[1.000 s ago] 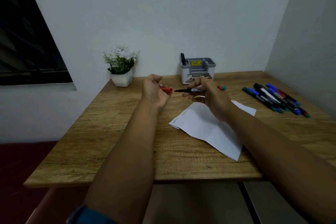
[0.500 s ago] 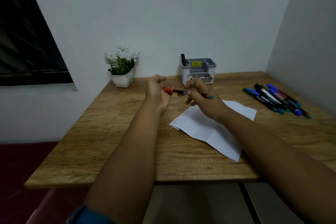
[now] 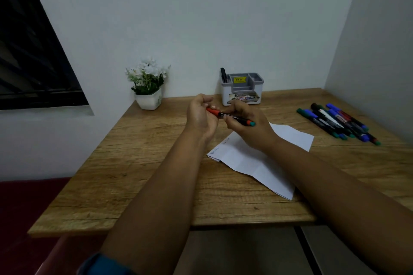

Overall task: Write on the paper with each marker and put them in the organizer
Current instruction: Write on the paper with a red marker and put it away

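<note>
Both hands meet above the wooden table (image 3: 138,176). My left hand (image 3: 201,116) grips the red cap (image 3: 213,111) of a marker. My right hand (image 3: 248,126) holds the black barrel of that red marker (image 3: 234,117), whose red and green end sticks out to the right. Cap and barrel are joined. Below the right hand lies a creased white paper (image 3: 257,161) with some writing at its left end. The grey and white organizer (image 3: 242,88) stands at the back by the wall with one black marker (image 3: 223,75) upright in its left slot.
Several loose markers (image 3: 337,121) in green, blue, black and red lie in a row at the table's right side near the wall. A white pot of white flowers (image 3: 148,86) stands at the back left. A dark window is on the left.
One second ago the cap in my left hand was apart from the marker. My right hand has brought the marker leftward into the cap, and the two are now pressed together.
</note>
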